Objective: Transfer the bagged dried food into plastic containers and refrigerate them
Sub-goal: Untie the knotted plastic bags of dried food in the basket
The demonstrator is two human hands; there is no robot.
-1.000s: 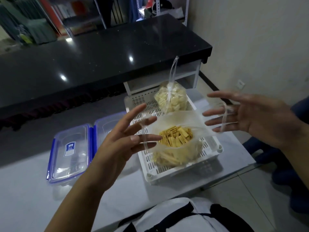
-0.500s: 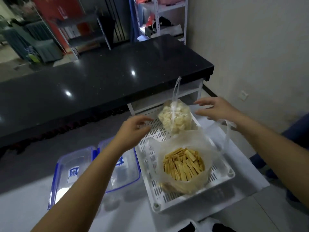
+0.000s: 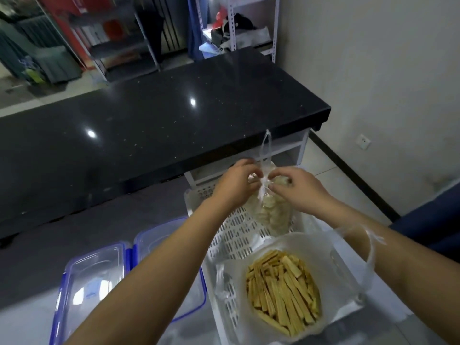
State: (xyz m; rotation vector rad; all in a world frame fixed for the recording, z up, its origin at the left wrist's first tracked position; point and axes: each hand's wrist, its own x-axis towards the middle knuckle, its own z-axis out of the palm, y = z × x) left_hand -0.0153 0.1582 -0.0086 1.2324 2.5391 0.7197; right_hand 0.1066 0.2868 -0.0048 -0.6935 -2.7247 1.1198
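Both hands (image 3: 236, 185) moved onto knotted crinkly bag (image 3: 271, 212); pinching knot.

White slotted basket (image 3: 239, 235); clear bag of yellow-tan sticks (image 3: 282, 286); clear knotted bag of pale cream pieces (image 3: 272, 212); two clear containers with blue clips (image 3: 104, 277); black speckled glossy counter (image 3: 159, 115); off-white wall (image 3: 385, 70); grey-white tabletop (image 3: 29, 319)
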